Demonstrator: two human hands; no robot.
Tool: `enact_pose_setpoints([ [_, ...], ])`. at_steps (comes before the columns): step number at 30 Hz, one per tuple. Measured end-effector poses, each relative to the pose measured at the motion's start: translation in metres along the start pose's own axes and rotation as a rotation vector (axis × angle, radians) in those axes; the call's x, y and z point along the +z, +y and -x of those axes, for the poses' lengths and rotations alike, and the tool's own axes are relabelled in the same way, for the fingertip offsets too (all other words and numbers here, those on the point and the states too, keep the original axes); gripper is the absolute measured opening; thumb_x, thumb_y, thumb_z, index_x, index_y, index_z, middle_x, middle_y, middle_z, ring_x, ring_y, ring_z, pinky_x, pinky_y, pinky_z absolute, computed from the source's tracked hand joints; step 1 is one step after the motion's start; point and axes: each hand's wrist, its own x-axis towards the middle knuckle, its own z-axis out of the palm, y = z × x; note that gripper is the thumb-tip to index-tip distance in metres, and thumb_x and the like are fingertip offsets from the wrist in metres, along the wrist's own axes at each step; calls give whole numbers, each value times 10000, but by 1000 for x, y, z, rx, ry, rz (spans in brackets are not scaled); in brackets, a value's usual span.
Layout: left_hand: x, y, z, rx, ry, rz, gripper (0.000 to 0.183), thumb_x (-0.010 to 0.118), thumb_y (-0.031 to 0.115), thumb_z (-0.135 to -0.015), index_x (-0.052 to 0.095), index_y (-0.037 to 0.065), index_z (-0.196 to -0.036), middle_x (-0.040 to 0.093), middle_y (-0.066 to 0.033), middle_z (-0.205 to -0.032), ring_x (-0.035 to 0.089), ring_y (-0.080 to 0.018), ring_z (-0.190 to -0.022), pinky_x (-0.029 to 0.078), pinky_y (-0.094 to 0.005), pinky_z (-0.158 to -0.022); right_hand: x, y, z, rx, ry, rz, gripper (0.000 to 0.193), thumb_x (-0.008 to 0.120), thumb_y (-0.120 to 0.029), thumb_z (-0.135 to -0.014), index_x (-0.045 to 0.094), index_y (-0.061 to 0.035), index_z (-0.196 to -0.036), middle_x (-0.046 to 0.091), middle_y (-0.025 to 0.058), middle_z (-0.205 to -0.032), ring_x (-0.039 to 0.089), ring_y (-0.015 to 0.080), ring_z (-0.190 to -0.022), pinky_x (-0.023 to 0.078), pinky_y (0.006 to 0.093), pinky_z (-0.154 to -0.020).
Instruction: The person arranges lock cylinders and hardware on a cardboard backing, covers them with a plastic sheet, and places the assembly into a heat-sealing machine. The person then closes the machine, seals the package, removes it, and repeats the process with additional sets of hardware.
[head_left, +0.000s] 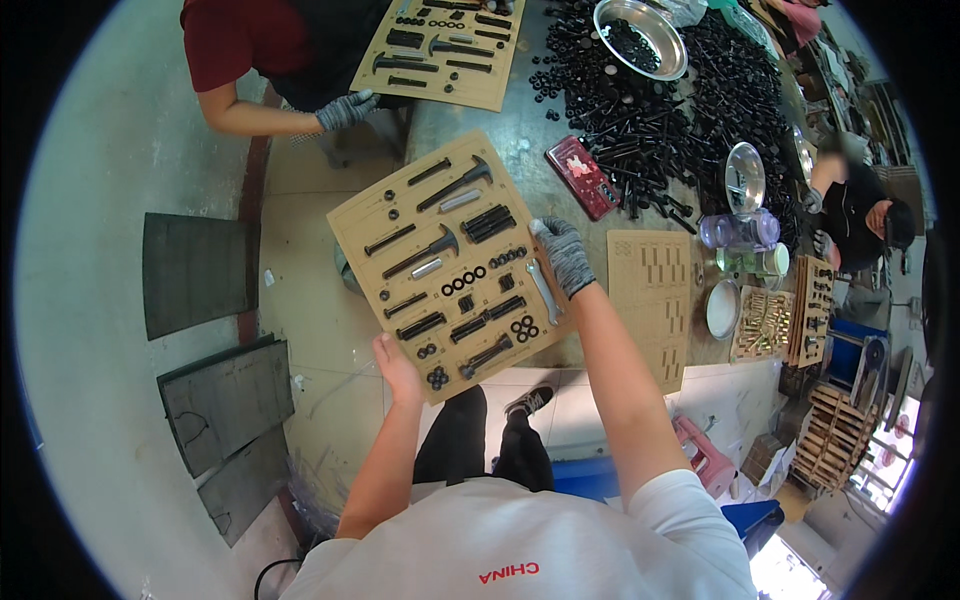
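Both my hands hold a tilted brown cardboard panel in front of me. My left hand is bare and grips its near left edge. On its right edge my right hand, in a grey knit glove, is closed with the fingers over the top face. Seated in the panel are black hook-headed bolts, straight bolts, a row of black rings, silver pins and several nuts. A silver open-end wrench lies close to my right hand.
A second filled panel lies by another person's gloved hand. Loose black bolts cover the metal table, with a steel bowl and red phone beside them. A slotted cardboard sheet and brass-coloured parts lie rightward.
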Motion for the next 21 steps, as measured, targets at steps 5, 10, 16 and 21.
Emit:
enact_pose_setpoints([
  [5, -4, 13, -3, 49, -50, -93, 302, 399, 296, -1117, 509, 27, -1202, 578, -84, -1110, 536, -184, -1032, 453, -360, -956, -7, 9, 20, -15, 50, -151, 269, 697, -267, -984, 715, 0, -1010, 676, 19, -866, 552, 116, -782, 502, 309, -745],
  [10, -3, 42, 5, 64, -195, -169, 333, 398, 317, -1119, 512, 15, -1201, 577, -86, -1091, 528, -174, -1025, 444, -355, -953, -38, 17, 67, -47, 168, -247, 225, 702, -231, -978, 720, -11, -1019, 667, 4, -867, 539, 108, -794, 494, 294, -754],
  [16, 20, 87, 37, 113, -403, -256, 298, 413, 277, -1118, 511, 13, -1215, 589, -90, -1105, 551, -168, -1025, 462, -343, -947, -78, 33, 152, -106, 406, -392, 231, 721, -225, -967, 712, 2, -1005, 678, 11, -886, 533, 105, -812, 490, 292, -759],
  [21, 52, 99, 101, 151, -635, -430, 288, 422, 268, -1115, 548, 14, -1162, 593, -82, -1108, 546, -164, -1021, 456, -342, -944, -142, 62, 259, -127, 629, -466, 256, 716, -244, -976, 705, 8, -1024, 684, 17, -900, 539, 103, -806, 490, 283, -752],
])
